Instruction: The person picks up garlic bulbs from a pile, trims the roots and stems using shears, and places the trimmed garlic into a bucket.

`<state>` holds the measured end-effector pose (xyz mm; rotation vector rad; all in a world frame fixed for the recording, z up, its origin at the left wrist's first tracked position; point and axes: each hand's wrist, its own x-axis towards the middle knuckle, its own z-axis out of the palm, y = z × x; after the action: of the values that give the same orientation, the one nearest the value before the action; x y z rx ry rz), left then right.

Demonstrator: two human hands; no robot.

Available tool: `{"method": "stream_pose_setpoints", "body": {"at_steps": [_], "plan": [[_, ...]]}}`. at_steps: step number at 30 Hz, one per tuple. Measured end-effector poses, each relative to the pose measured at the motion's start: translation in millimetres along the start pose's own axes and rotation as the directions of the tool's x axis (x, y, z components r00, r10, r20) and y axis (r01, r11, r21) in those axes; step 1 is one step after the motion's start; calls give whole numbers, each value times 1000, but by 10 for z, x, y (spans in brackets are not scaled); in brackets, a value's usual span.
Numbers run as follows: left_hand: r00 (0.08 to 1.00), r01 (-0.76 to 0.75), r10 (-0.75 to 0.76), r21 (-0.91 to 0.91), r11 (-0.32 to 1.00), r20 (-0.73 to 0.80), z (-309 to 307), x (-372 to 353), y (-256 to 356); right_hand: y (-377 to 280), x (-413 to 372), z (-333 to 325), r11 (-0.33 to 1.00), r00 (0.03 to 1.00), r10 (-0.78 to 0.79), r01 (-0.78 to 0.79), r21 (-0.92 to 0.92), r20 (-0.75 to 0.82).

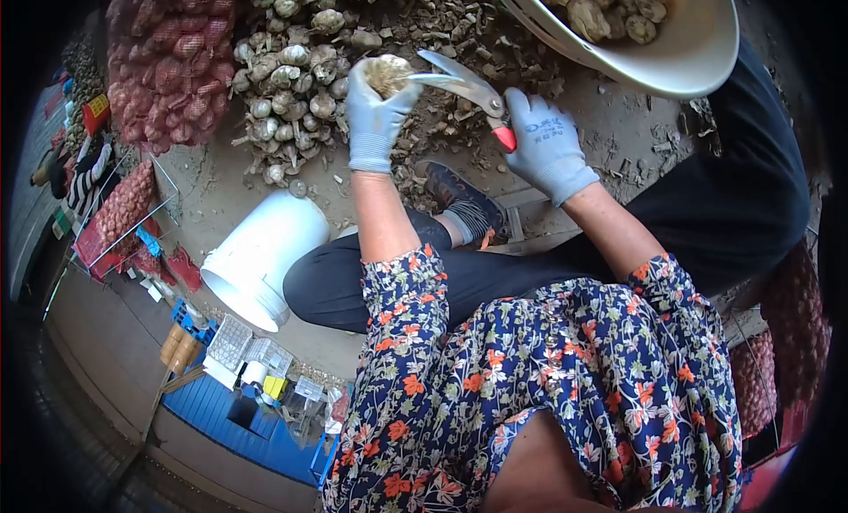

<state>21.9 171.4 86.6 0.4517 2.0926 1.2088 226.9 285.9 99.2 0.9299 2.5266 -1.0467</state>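
My left hand (375, 120), in a pale grey glove, is closed around a garlic bulb (389, 75) whose brown, bristly root end shows above the fingers. In a matching glove, my right hand (543, 142) grips pruning shears (477, 91) by the handle, part of which shows red. The shears' blades are spread apart and point left, the lower one reaching right to the bulb. Just left of my left hand lies a heap of garlic bulbs (284, 98) with trimmed stalks.
Cut stalks and husks (468, 27) litter the ground ahead. A pale bucket (698, 67) at upper right holds garlic bulbs. A white bucket (265, 257) lies on its side by my knee. A full red mesh sack (172, 67) stands upper left; a person (87, 179) is beyond it.
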Motion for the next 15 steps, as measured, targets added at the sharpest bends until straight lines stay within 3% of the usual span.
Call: {"method": "stream_pose_setpoints", "body": {"at_steps": [2, 3, 4, 8, 14, 15], "plan": [[998, -40, 45, -113, 993, 43, 107, -84, -12, -46, -5, -5, 994, 994, -80, 74, -77, -74], [995, -87, 85, 32, 996, 47, 138, -134, -13, -69, 0, -3, 982, 992, -106, 94, -165, -69], [986, -155, 151, 67, 986, 67, 180, -154, -18, -74, 0, 3, 962, 990, -129, 110, -251, -61], [991, -135, 134, 61, 989, 22, 168, -377, 178, -18, -69, 0, 949, 978, -191, 162, -272, -84], [931, -350, 365, 339, 873, 19, 177, -426, 25, 29, -146, -5, 969, 991, -129, 134, -208, 34], [935, -344, 353, 272, 899, 16, 186, -399, -9, 22, -149, -25, 961, 991, -131, 137, -241, 42]]}}
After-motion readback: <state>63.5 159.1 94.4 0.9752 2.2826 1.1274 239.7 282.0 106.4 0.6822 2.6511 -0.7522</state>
